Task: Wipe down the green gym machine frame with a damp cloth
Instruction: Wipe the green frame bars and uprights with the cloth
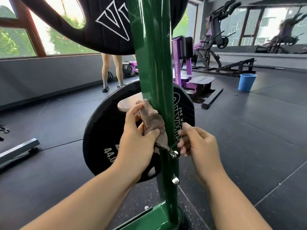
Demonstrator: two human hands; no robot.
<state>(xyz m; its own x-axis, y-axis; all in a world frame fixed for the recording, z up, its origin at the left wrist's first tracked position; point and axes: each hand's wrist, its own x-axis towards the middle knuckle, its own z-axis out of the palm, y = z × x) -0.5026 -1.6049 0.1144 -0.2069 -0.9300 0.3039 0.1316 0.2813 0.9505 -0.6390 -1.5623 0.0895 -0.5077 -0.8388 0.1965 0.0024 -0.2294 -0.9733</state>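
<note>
Green frame upright (154, 67) appears part-wiped: left hand (137, 143) clutches the cloth (152, 123) against it, right hand (199, 146) hangs loosely curled, empty; base (154, 218) likely remains.

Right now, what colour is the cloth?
Pinkish-brown; the cloth shows best in the head view.

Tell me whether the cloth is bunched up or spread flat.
Bunched up: the cloth sits crumpled in folds in the left hand, pressed against the green upright.
</note>
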